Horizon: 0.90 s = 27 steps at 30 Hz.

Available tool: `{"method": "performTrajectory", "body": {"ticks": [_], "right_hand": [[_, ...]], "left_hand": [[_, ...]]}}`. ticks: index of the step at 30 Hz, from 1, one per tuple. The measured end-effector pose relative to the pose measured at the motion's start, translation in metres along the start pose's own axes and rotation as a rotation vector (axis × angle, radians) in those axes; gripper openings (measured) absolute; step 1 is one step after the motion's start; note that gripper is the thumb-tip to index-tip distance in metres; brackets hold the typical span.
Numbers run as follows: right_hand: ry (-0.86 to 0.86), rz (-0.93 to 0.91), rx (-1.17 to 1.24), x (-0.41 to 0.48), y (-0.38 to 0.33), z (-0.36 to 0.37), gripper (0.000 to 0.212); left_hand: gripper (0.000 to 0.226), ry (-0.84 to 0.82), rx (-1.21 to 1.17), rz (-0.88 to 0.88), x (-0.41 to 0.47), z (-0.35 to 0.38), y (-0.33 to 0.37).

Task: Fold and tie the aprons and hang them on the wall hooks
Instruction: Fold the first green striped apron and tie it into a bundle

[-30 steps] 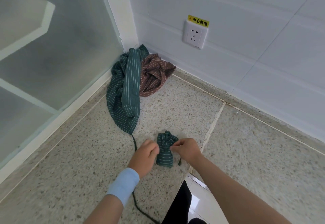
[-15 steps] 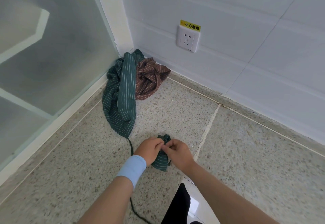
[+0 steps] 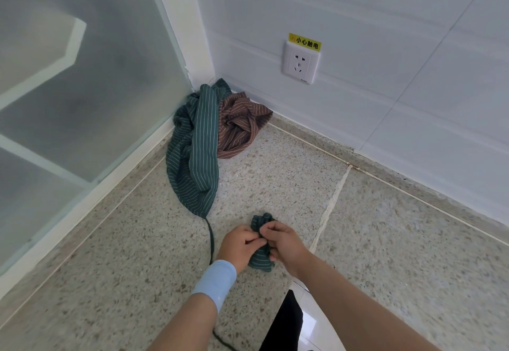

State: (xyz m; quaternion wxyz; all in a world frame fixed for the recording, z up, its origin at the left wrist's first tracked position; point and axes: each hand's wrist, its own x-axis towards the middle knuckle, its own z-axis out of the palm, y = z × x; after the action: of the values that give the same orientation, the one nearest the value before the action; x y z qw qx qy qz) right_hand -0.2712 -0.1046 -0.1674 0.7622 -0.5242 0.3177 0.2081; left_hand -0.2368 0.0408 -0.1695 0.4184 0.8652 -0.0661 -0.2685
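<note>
My left hand point(image 3: 239, 244) and right hand point(image 3: 286, 243) pinch the small green bundle point(image 3: 260, 260), seemingly at its tie; loose aprons point(image 3: 198, 152) lie at eleven o'clock.

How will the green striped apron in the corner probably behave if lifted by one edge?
The green striped apron is crumpled in soft folds, so it would likely hang limp. Its cord trails on the stone surface and may drag.
</note>
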Motion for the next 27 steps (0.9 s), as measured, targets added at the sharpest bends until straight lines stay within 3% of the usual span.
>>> {"method": "performTrajectory", "body": {"ticks": [3, 6, 9, 12, 15, 18, 27], "right_hand": [[0.015, 0.007, -0.08, -0.002, -0.004, -0.001, 0.012], [0.097, -0.059, -0.731, -0.01, -0.022, -0.01, 0.016], [-0.132, -0.024, -1.487, -0.018, -0.045, -0.015, 0.028], [-0.287, -0.068, -1.778, -0.023, -0.062, -0.009, 0.028], [-0.278, -0.302, -1.773, -0.019, -0.08, -0.006, 0.022], [-0.234, -0.456, -1.598, -0.001, -0.086, -0.007, 0.021], [0.048, -0.354, -1.107, 0.003, -0.039, -0.03, 0.006]], "left_hand": [[0.019, 0.025, 0.008, -0.015, 0.004, 0.003, 0.004], [0.03, -0.007, 0.118, 0.022, 0.011, 0.001, 0.008], [0.037, -0.026, 0.218, 0.069, 0.016, 0.002, 0.011], [0.029, -0.035, 0.374, 0.12, 0.021, 0.01, 0.017], [0.024, -0.061, 0.47, 0.133, 0.027, 0.012, 0.02], [0.024, -0.116, 0.351, 0.181, 0.026, 0.008, 0.016], [0.013, 0.052, -0.038, 0.114, 0.004, 0.019, -0.009]]}}
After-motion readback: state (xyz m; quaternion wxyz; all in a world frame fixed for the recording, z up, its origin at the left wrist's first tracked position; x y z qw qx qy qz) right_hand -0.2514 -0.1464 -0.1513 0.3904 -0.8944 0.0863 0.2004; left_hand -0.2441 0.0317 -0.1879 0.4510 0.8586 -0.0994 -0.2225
